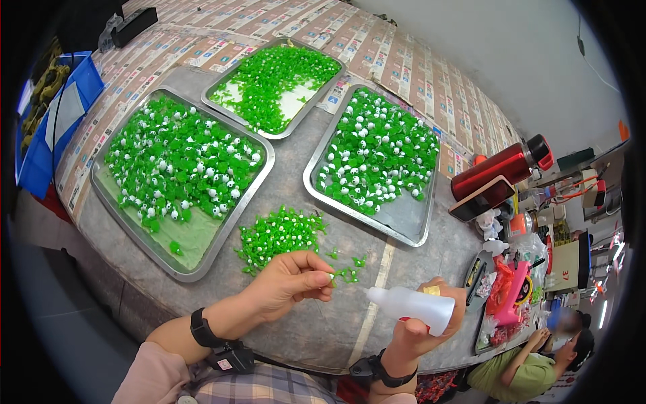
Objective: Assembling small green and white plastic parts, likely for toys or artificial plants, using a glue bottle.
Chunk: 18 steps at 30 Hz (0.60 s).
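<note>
My left hand (pixel 295 284) is closed in a pinch on a small green plastic piece (pixel 332 277) with a white spot, mostly hidden by the fingertips. My right hand (pixel 437 330) is wrapped round a white squeeze bottle (pixel 420 308), tilted on its side. The bottle's narrow nozzle (pixel 372 293) points toward the left fingertips, a short gap apart. Just beyond the left hand, a loose heap of small green pieces with white spots (pixel 282 234) lies on the grey tabletop, with a few strays (pixel 359 261) to its right.
Metal trays at the left (pixel 180 259) and right (pixel 402 222) hold green pieces with white balls; the far tray (pixel 293 104) holds green pieces. A red thermos (pixel 488 172), phone (pixel 482 199) and pink tape dispenser (pixel 513 294) stand at right. A blue bin (pixel 70 111) is left; a person (pixel 525 363) sits lower right.
</note>
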Motion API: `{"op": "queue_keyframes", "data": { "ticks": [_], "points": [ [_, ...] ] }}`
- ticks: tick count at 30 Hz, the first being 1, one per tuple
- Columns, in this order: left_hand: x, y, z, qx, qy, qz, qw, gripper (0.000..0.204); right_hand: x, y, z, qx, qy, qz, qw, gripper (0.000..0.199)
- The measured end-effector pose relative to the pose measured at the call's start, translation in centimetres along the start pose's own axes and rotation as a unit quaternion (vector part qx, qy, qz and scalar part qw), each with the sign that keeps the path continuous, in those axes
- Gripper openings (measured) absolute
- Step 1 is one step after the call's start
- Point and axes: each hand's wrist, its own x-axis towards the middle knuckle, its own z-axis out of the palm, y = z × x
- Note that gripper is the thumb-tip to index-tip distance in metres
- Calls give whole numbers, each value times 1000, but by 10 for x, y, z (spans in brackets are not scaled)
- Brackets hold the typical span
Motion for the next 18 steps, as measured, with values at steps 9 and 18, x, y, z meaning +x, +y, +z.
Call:
{"op": "queue_keyframes", "data": {
  "ticks": [9,18],
  "points": [
    [0,1,-1,1,-19,-7,1000,9,0,-4,10,-59,0,14,998,62],
    [0,0,-1,0,7,-7,1000,11,-1,2,8,-61,15,-4,998,59]
  ]
}}
